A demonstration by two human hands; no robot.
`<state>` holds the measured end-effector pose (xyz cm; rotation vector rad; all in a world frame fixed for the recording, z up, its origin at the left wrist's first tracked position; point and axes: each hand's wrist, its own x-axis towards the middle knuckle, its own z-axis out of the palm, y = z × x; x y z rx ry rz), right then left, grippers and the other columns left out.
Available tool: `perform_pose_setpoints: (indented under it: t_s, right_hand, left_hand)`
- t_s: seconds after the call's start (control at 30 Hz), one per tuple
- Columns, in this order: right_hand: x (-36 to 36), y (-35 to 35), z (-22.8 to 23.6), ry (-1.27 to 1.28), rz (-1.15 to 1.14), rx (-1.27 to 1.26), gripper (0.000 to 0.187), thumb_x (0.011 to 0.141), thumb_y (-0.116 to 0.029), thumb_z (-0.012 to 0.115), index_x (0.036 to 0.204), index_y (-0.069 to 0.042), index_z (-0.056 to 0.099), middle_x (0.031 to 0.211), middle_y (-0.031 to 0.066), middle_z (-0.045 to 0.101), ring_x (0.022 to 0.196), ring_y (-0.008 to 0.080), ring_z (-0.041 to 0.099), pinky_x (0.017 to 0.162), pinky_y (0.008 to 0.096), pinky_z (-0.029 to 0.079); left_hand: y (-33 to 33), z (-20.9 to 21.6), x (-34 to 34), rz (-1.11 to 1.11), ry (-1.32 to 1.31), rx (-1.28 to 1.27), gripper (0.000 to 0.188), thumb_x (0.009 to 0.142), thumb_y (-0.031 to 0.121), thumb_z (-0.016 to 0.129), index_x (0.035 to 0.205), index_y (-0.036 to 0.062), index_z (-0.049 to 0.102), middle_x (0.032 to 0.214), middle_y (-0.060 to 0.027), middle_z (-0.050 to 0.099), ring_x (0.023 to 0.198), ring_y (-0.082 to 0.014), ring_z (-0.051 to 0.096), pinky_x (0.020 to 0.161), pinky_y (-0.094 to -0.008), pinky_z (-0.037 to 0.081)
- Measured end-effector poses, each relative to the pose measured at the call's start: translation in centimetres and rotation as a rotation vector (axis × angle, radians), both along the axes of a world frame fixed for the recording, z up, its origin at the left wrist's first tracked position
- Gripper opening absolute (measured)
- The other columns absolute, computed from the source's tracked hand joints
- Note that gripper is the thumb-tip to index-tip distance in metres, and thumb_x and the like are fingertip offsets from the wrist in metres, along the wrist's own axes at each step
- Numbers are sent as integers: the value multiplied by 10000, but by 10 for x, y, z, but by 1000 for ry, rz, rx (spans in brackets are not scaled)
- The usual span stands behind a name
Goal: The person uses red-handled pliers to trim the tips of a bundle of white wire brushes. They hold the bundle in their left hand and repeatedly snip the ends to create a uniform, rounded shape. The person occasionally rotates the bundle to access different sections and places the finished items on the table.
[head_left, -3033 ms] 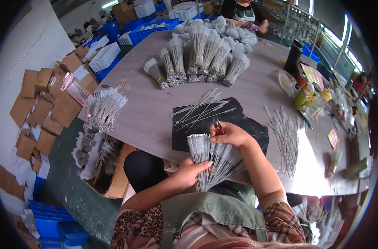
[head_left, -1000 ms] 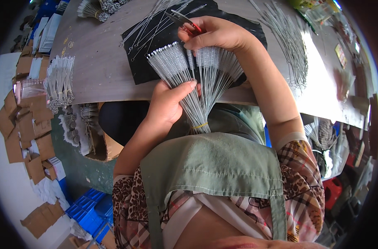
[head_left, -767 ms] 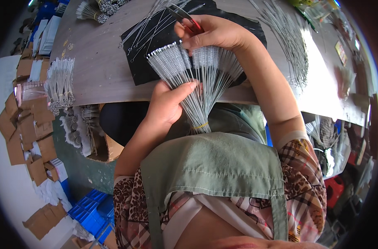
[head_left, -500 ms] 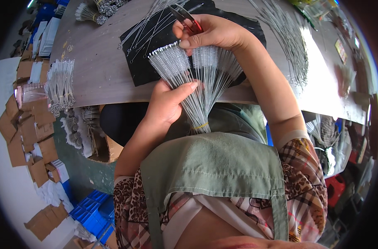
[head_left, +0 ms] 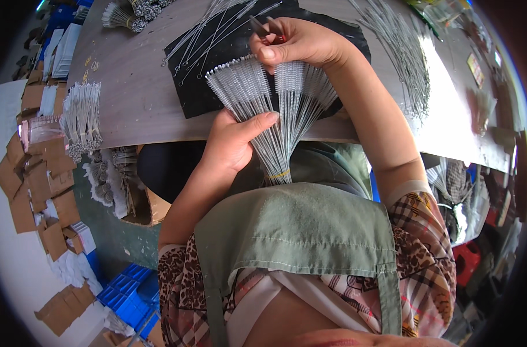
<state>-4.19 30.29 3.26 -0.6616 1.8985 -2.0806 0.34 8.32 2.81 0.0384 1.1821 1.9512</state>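
Observation:
A fanned-out bundle of thin wire brushes (head_left: 289,124) with white bristle heads is tied near its lower end by a yellow rubber band (head_left: 278,175). My left hand (head_left: 236,139) grips the bundle at mid-length, thumb lying across the stems. Above the bristle heads, my right hand (head_left: 295,45) is closed round small red-handled pliers or cutters (head_left: 270,36), whose dark jaws point up and left. Its thumb and fingertips come down at the gap between two parts of the fan; whether they pinch a brush is hidden. Under the bristle heads lies a black mat (head_left: 194,98).
Loose wire brushes (head_left: 211,34) lie on the mat's far left, and more (head_left: 399,63) at the table's right. A banded bundle (head_left: 82,118) stands at the left edge, other bundles (head_left: 125,16) farther back. Cardboard (head_left: 41,179) and blue crates (head_left: 127,295) are at the left.
My right hand has shifted slightly right, and the pliers have tilted lower into the palm. The gap in the fan looks a little wider. My left hand keeps its hold.

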Motion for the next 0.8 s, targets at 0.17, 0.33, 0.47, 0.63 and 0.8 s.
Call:
perform_pose_setpoints:
  t_s: [0.17, 0.33, 0.47, 0.63, 0.8]
  right_hand:
    - [2, -6, 8, -8, -44, 34, 315, 751, -311, 763, 767, -62, 570, 668, -43, 501, 627, 71, 515, 622, 217, 464]
    - [1, -2, -1, -41, -4, 41, 270, 769, -262, 750, 800, -68, 565, 698, -48, 514, 649, 71, 503, 661, 230, 453]
    - [4, -6, 10, -11, -90, 138, 231, 776, -209, 738, 833, -63, 569, 759, -50, 531, 721, 57, 488, 697, 202, 416]
    - [0, -2, 1, 11, -23, 58, 190, 785, -156, 711, 891, -56, 590, 802, -44, 544, 779, 56, 494, 747, 196, 408]
    - [4, -6, 6, 33, -49, 28, 215, 797, -153, 700, 951, -39, 603, 826, -30, 575, 801, 69, 524, 787, 205, 423]
  left_hand:
    - [1, 3, 1, 1, -11, -1, 336, 793, -16, 640, 1111, -38, 532, 1001, -93, 617, 886, -172, 615, 790, -317, 515]
    - [4, 4, 3, 12, -5, -6, 311, 800, -17, 623, 1097, -42, 536, 991, -96, 617, 862, -171, 620, 766, -313, 521]
    - [-1, -1, 2, 27, -17, -14, 282, 805, -18, 609, 1077, -45, 538, 977, -94, 616, 851, -169, 620, 761, -313, 523]
    - [0, -1, 3, 54, -16, -27, 259, 807, -20, 599, 1059, -44, 543, 951, -91, 618, 829, -168, 624, 759, -317, 525]
    - [1, 3, 4, 56, -22, -19, 256, 811, -19, 596, 1061, -47, 545, 943, -96, 621, 817, -172, 628, 762, -315, 526]
